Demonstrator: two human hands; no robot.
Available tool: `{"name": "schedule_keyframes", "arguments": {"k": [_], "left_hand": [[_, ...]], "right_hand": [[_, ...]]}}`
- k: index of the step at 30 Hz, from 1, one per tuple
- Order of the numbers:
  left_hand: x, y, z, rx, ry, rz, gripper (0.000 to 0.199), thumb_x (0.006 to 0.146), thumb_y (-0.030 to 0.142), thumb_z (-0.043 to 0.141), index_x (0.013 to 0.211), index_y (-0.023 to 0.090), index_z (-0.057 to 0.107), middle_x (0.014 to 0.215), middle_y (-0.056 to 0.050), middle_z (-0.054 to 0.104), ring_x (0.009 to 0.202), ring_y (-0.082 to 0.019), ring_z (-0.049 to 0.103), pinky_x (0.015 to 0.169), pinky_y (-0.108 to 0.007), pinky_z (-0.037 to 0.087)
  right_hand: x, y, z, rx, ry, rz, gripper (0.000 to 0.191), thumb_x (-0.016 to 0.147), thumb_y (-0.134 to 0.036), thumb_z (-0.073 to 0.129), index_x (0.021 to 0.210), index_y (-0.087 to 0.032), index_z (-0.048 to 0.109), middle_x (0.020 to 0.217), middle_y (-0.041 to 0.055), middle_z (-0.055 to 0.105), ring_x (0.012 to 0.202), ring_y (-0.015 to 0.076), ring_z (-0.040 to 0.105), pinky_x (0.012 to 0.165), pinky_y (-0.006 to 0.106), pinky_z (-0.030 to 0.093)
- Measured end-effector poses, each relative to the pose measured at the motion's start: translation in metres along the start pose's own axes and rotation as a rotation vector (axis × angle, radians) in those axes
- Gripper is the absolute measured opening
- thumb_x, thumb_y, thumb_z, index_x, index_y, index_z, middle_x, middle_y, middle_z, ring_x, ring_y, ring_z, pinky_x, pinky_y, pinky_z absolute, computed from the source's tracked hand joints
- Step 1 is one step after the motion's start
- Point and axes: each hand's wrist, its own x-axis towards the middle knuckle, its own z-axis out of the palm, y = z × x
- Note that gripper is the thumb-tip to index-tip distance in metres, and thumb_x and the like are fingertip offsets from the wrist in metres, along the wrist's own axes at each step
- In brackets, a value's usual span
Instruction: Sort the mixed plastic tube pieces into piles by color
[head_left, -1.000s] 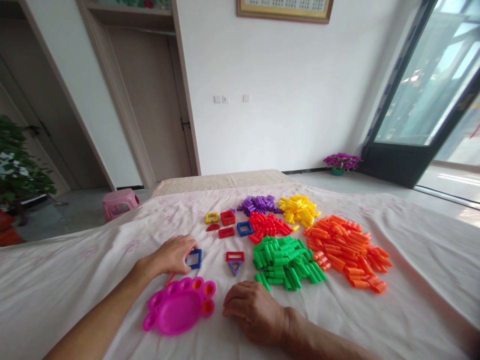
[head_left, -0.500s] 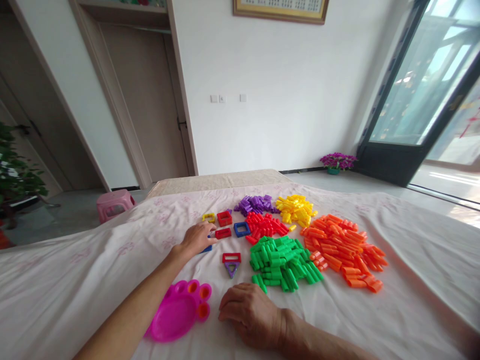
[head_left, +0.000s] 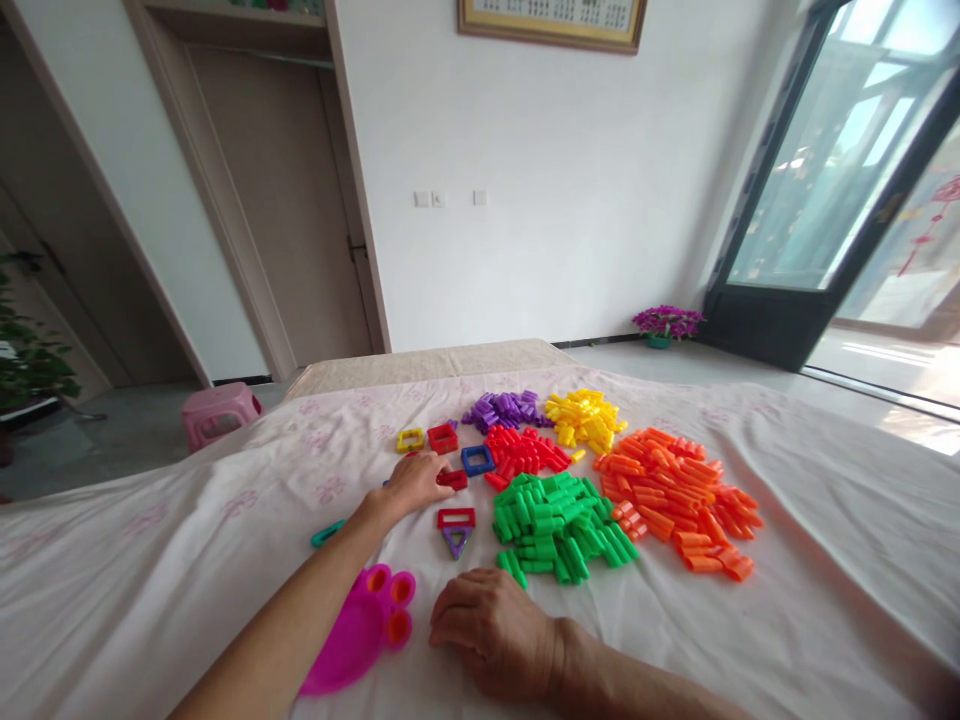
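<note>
My left hand (head_left: 414, 484) reaches over the sheet with its fingertips closed on a red rectangular frame tile (head_left: 452, 480). Around it lie a yellow square frame tile (head_left: 410, 440), a red square tile (head_left: 442, 438) and a blue square tile (head_left: 478, 461). Closer in, another red rectangular tile (head_left: 456, 518) adjoins a purple triangle tile (head_left: 457, 542). My right hand (head_left: 495, 630) rests on the sheet, its fingers curled in and nothing visible in them. Part of a teal tile (head_left: 327, 533) shows beside my left forearm, which covers some of a pink paw-shaped tray (head_left: 349, 640).
Toy pieces are heaped by colour: green (head_left: 562, 525), orange (head_left: 667, 490), red (head_left: 525, 452), purple (head_left: 506, 409) and yellow (head_left: 585, 418). A wrinkled patterned sheet (head_left: 247, 580) covers the surface. A pink stool (head_left: 221, 415) stands on the floor at the left.
My left hand has moved a little right and taken hold of the red rectangular tile, which is shifted and tilted. My right hand stays in place. The view has turned slightly.
</note>
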Motion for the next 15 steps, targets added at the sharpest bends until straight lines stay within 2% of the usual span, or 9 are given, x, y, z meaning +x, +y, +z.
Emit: {"name": "schedule_keyframes", "arguments": {"k": [3, 5, 7, 10, 15], "left_hand": [[0.0, -0.012, -0.01, -0.027, 0.012, 0.001, 0.034, 0.08, 0.041, 0.062, 0.107, 0.023, 0.073, 0.102, -0.004, 0.076, 0.092, -0.018, 0.069, 0.076, -0.023, 0.048], [0.002, -0.024, -0.016, -0.013, 0.042, -0.019, 0.032, 0.085, 0.035, 0.056, 0.109, 0.022, 0.072, 0.106, -0.006, 0.075, 0.096, -0.018, 0.068, 0.079, -0.025, 0.047], [0.004, -0.036, -0.02, 0.019, 0.057, -0.023, 0.028, 0.085, 0.028, 0.056, 0.106, 0.024, 0.073, 0.109, -0.005, 0.073, 0.102, -0.019, 0.066, 0.086, -0.026, 0.045], [0.007, -0.046, -0.019, 0.071, 0.052, -0.016, 0.027, 0.082, 0.023, 0.06, 0.105, 0.026, 0.074, 0.11, -0.005, 0.071, 0.106, -0.02, 0.063, 0.091, -0.028, 0.043], [0.011, -0.05, -0.011, 0.149, 0.047, -0.051, 0.022, 0.082, 0.021, 0.06, 0.099, 0.026, 0.073, 0.106, -0.007, 0.07, 0.105, -0.022, 0.062, 0.09, -0.031, 0.044]], "right_hand": [[0.0, -0.001, 0.0, -0.008, -0.007, -0.002, 0.027, 0.071, -0.006, 0.055, 0.091, -0.018, 0.069, 0.095, 0.0022, 0.072, 0.081, 0.0161, 0.065, 0.072, 0.027, 0.047], [0.0, -0.001, 0.0, -0.012, -0.018, 0.0, 0.026, 0.072, -0.006, 0.055, 0.091, -0.018, 0.069, 0.096, 0.0022, 0.072, 0.081, 0.016, 0.065, 0.072, 0.027, 0.048], [0.001, -0.001, 0.0, -0.02, -0.033, 0.005, 0.026, 0.073, -0.007, 0.055, 0.091, -0.018, 0.069, 0.096, 0.0023, 0.072, 0.081, 0.0157, 0.065, 0.073, 0.027, 0.048], [0.001, -0.001, -0.001, -0.03, -0.047, 0.011, 0.024, 0.075, -0.007, 0.055, 0.091, -0.019, 0.069, 0.097, 0.0024, 0.072, 0.082, 0.0151, 0.065, 0.074, 0.027, 0.048], [0.001, -0.002, -0.003, -0.031, -0.055, 0.01, 0.024, 0.077, -0.009, 0.054, 0.092, -0.019, 0.069, 0.096, 0.003, 0.071, 0.081, 0.0152, 0.065, 0.074, 0.027, 0.049]]}}
